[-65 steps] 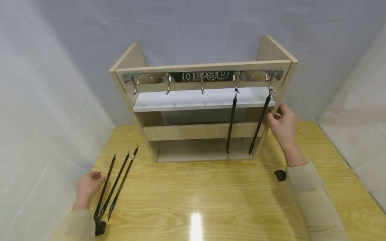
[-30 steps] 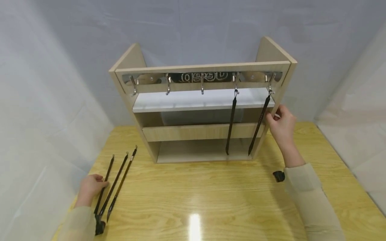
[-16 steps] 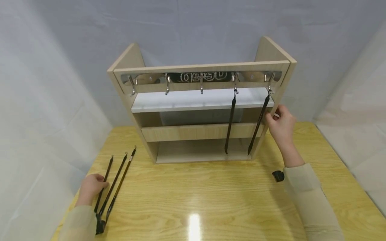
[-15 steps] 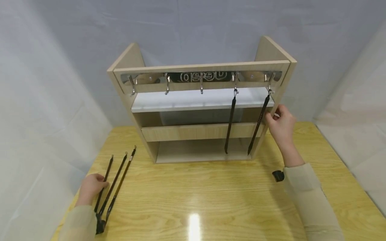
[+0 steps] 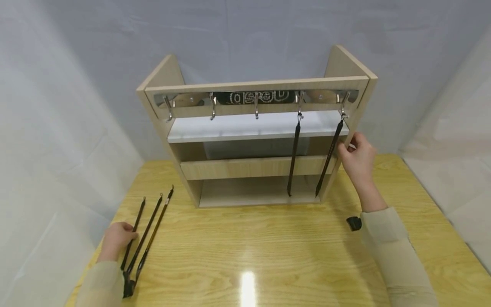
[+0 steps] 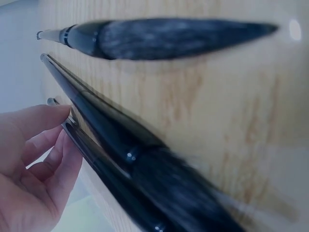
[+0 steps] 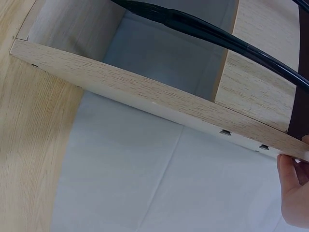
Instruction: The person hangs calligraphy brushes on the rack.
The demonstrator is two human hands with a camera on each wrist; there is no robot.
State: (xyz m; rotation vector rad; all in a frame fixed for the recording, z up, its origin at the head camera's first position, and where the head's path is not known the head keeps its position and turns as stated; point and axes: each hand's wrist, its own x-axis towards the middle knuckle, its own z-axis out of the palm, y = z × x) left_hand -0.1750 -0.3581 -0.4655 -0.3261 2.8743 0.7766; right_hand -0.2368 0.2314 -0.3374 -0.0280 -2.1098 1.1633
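My left hand (image 5: 116, 239) pinches the handle of the leftmost writing brush (image 5: 140, 212) between thumb and fingers. That brush lies on the table at the left, angled beside a second dark brush (image 5: 150, 225) and a brown-handled brush (image 5: 157, 226). In the left wrist view, the brown-handled brush shows its thick dark bristle head (image 6: 188, 37). With my right hand (image 5: 358, 160) I grip the right side panel of a wooden shelf (image 5: 238, 169), thumb in front. Two dark brushes, an inner one (image 5: 294, 153) and an outer one (image 5: 330, 155), hang by loops from the shelf's right-hand hooks.
Along the shelf's top front runs a metal hook rail (image 5: 192, 100); its three left hooks carry nothing. A black wrist device (image 5: 353, 223) shows by the right sleeve, another (image 5: 128, 286) by the left. White cloth (image 5: 253, 38) surrounds the wooden table (image 5: 215, 247).
My left hand has shifted slightly and its thumb and fingers have closed on the leftmost brush. My right hand stays on the shelf's side panel.
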